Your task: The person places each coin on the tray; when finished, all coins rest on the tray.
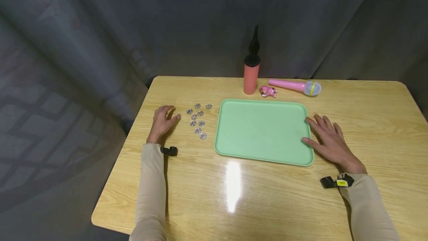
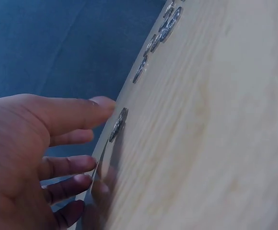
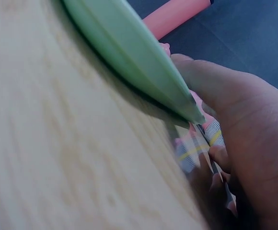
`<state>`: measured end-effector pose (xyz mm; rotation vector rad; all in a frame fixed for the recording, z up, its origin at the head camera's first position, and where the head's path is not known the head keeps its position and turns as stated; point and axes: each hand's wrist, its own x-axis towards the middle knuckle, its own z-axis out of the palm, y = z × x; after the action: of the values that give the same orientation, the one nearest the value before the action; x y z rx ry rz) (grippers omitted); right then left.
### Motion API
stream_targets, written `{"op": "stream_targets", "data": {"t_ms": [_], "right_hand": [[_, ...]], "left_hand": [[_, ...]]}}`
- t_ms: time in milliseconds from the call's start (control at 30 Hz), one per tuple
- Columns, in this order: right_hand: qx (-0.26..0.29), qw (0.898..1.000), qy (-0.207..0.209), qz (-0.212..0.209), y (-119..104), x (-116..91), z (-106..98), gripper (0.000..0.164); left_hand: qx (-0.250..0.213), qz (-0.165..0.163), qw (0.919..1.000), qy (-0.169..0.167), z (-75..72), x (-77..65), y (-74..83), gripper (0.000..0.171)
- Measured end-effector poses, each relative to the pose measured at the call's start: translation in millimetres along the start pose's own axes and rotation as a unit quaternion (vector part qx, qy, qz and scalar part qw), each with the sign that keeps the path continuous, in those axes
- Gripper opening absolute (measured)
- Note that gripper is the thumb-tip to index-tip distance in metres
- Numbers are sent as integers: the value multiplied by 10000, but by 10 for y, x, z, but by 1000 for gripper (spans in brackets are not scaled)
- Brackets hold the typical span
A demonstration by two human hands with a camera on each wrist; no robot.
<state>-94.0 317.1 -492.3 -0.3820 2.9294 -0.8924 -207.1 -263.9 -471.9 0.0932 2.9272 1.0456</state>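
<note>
My left hand (image 1: pixel 162 122) hovers or rests at the table's left side, its fingers loosely bent and holding nothing. Just beyond its thumb lies a small clear, shiny disc (image 2: pixel 119 124); whether they touch I cannot tell. Several more such discs (image 1: pixel 201 123) are scattered flat between this hand and a light green tray (image 1: pixel 260 131). At the tray's right edge is my right hand (image 1: pixel 329 142), fingers spread, with the thumb over the rim. In the right wrist view its thumb (image 3: pixel 211 79) is beside the tray's edge (image 3: pixel 134 52); the other fingers are partly hidden.
Behind the tray stands a coral hand pump (image 1: pixel 251 77) with a black nozzle. A small pink figure (image 1: pixel 268 91) and a pink toy microphone (image 1: pixel 294 86) lie to its right. The wooden table (image 1: pixel 267 203) ends at a dark curtain (image 1: pixel 200 25).
</note>
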Motion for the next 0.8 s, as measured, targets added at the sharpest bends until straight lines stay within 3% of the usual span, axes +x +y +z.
{"op": "stream_targets", "data": {"t_ms": [300, 533, 800], "right_hand": [[-24, 10000, 30, -10, 29, -13, 3, 75], [28, 10000, 54, 51, 21, -4, -6, 76], [207, 9998, 37, 72, 36, 9, -7, 74]], "left_hand": [[-187, 50, 9998, 65, 40, 19, -43, 43], [-11, 304, 9995, 127, 76, 26, -35, 33], [288, 206, 9991, 224, 90, 8, 26, 24]]}}
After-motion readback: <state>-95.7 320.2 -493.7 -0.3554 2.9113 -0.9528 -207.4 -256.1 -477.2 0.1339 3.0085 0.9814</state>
